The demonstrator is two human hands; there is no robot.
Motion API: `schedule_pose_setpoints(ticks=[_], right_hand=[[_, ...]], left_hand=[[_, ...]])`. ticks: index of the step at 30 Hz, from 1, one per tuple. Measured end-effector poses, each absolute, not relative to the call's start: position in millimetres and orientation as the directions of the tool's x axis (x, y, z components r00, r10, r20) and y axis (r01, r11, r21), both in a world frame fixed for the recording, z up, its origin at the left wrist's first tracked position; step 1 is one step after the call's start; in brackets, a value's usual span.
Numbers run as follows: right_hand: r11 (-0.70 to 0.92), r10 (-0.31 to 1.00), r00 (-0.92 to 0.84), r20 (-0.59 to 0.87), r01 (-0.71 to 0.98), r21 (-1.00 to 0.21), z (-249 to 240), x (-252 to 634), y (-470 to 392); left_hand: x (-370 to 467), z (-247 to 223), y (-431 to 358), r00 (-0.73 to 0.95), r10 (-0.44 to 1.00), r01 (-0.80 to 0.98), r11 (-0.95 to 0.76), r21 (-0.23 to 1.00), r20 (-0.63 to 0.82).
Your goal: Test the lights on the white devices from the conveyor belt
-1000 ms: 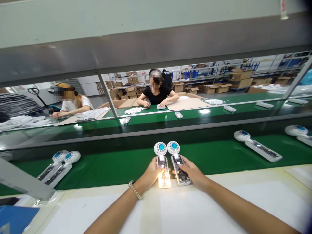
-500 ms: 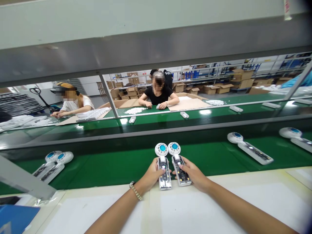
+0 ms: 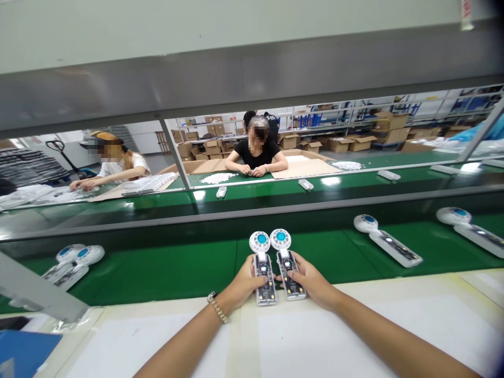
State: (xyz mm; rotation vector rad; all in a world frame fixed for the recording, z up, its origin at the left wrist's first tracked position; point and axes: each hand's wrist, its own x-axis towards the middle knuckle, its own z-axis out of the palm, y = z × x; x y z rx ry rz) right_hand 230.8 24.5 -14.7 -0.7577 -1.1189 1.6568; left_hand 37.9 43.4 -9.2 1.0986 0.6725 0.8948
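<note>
My left hand [image 3: 246,283] is closed around a handheld fan [image 3: 265,294], its thumb lying on the clear-fronted body. My right hand [image 3: 311,281] grips a second handheld fan [image 3: 296,290] the same way, thumb on its front. Both fans have a white round head with a blue centre, a clear cover over a dark circuit board, and a small light showing near the top. They are held side by side, heads up and nearly touching, above the near edge of the green belt. The fingers behind the bodies are mostly hidden.
More fans lie on the near green belt [image 3: 157,268]: a pair [image 3: 73,262] at left, others [image 3: 394,247] at right. White shells [image 3: 306,185] sit on the far belt. Two co-workers [image 3: 258,152] work across the line. A metal post [image 3: 43,289] and blue folder [image 3: 27,352] stand left.
Fans on the near belt have shifted left, while the white shells on the far belt have moved right. My hands stay almost in place; the left thumb has moved slightly lower on its fan.
</note>
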Motion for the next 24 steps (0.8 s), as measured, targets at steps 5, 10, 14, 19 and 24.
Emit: schedule_pose_setpoints(ticks=[5, 10, 14, 19, 24], right_hand=[[-0.082, 0.933, -0.354, 0.057, -0.364, -0.928, -18.4, 231.3, 25.6], [-0.086, 0.932, -0.358, 0.052, -0.359, -0.930, -19.4, 232.8, 26.1], [-0.093, 0.932, -0.359, 0.051, -0.373, -0.923, -19.2, 232.8, 25.8], [-0.115, 0.935, -0.353, 0.034, -0.393, -0.912, -16.8, 232.1, 25.1], [-0.128, 0.937, -0.349, 0.016, -0.386, -0.914, -13.4, 231.6, 24.3]], left_hand=[[38.0, -8.6, 44.8, 0.493, 0.869, -0.271, 0.209, 0.940, -0.051], [39.2, -4.4, 44.0, 0.492, 0.867, -0.264, 0.238, 0.935, -0.081], [39.2, -2.1, 42.7, 0.489, 0.868, -0.261, 0.240, 0.935, -0.086], [38.6, -1.5, 41.7, 0.495, 0.866, -0.271, 0.235, 0.933, -0.074], [37.8, -1.6, 42.0, 0.487, 0.869, -0.256, 0.234, 0.938, -0.084]])
